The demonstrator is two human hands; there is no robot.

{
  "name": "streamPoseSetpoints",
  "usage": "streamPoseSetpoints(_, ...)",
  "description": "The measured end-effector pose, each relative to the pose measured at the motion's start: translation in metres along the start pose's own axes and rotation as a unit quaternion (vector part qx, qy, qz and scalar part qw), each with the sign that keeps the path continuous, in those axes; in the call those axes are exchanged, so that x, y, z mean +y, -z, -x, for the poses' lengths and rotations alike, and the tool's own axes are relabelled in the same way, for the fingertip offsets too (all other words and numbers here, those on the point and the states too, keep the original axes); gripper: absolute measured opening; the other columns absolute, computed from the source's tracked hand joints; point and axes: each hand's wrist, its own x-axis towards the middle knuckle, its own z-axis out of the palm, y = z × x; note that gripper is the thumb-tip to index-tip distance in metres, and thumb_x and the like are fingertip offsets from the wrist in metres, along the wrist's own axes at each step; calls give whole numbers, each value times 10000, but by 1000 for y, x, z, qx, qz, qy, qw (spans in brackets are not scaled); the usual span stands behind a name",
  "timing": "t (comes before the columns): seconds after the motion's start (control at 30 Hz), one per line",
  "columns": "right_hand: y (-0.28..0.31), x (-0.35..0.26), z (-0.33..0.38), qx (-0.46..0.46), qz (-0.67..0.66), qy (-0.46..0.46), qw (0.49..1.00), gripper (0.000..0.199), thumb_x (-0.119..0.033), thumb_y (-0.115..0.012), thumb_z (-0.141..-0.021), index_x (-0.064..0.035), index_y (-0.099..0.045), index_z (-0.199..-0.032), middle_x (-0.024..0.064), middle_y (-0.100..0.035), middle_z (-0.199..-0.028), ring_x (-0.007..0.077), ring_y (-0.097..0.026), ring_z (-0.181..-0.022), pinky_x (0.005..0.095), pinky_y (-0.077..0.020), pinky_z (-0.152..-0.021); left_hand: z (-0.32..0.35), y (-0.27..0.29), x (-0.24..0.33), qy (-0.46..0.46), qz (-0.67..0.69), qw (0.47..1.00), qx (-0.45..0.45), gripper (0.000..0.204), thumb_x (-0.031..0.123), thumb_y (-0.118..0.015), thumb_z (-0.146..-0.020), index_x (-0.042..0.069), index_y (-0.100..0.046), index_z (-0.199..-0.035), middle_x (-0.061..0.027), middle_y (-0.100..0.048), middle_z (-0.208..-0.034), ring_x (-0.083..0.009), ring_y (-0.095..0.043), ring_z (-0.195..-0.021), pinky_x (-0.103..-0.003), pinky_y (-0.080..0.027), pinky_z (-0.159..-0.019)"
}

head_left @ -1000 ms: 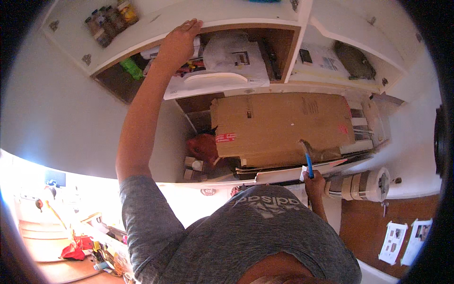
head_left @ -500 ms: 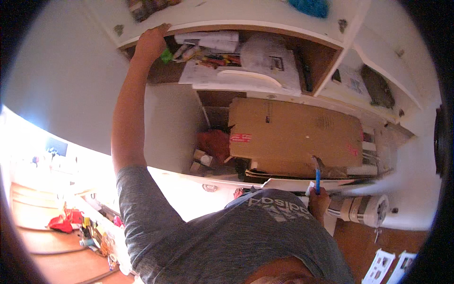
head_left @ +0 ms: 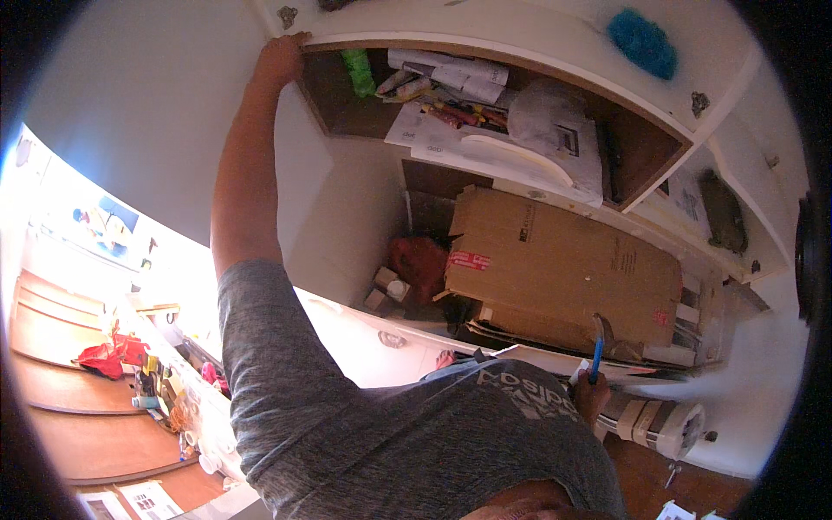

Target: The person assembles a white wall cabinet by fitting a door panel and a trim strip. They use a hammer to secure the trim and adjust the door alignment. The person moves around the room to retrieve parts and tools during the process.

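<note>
My left hand (head_left: 282, 57) is stretched up to the top left corner of an open white cabinet (head_left: 537, 35), with its fingers curled over the cabinet edge. Just to its right on the upper shelf stand a green bottle (head_left: 357, 71), loose papers (head_left: 451, 78), pens and a clear plastic bag (head_left: 555, 130). My right hand (head_left: 592, 396) is low, shut on a blue-handled tool (head_left: 597, 348) that points up. The tool's tip lies at the lower front edge of a large cardboard box (head_left: 563, 264) on the lower shelf.
A red bag (head_left: 420, 264) and small boxes (head_left: 386, 290) sit left of the cardboard box. A blue fluffy thing (head_left: 643, 41) lies on the cabinet top. A white roll (head_left: 663, 425) lies at lower right. Wooden shelves (head_left: 61, 390) with a red cloth (head_left: 108, 355) and small items are at left.
My left hand has slid left along the cabinet's top edge to its left corner, and the view has swung with it. My right hand still holds the blue tool by the box.
</note>
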Motion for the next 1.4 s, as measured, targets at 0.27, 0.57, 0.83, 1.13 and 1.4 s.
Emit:
streamPoseSetpoints(0.27,-20,7,-7,-1,-1,46,999,407,-456,-735,-868,-51,-722,-906,173,-728,-861,352,-699,-780,486,-491,-691,24,0,-16,34,100,982,158,557,49,-621,-813,101,-601,-1367,-226,-694,-1173,-442,-674,-1039,-516,-550,-920)
streamPoseSetpoints(0.57,27,-128,-12,-97,-181,157,966,245,-233,-769,-892,-1,-692,-909,18,-610,-706,137,-560,-662,319,-461,-634,278,15,376,241,581,729,-272,490,504,-651,-961,25,-752,-936,-143,-742,-828,-222,-712,-731,-362,-532,-671)
streamPoseSetpoints(0.83,23,-241,-26,-217,-232,165,934,309,-328,-770,-920,-32,-685,-897,-34,-564,-678,106,-524,-617,317,-419,-574,324,107,484,249,846,416,-223,245,102,-716,-947,-15,-698,-1162,-79,-726,-1081,-137,-657,-896,-320,-570,-787)
streamPoseSetpoints(1.13,20,-276,-16,-279,-341,163,883,240,-307,-735,-956,-71,-689,-949,-45,-544,-647,41,-491,-534,232,-374,-470,316,110,456,305,874,303,-227,227,141,-734,-941,5,-731,-1122,-42,-739,-1003,-82,-642,-922,-266,-527,-845)
streamPoseSetpoints(1.4,42,-279,-51,-232,-344,211,885,316,-401,-663,-998,-85,-675,-991,-62,-530,-678,27,-466,-536,219,-362,-474,238,78,382,293,854,421,-82,201,109,-665,-956,42,-669,-1146,-64,-707,-1024,-158,-680,-917,-333,-562,-810)
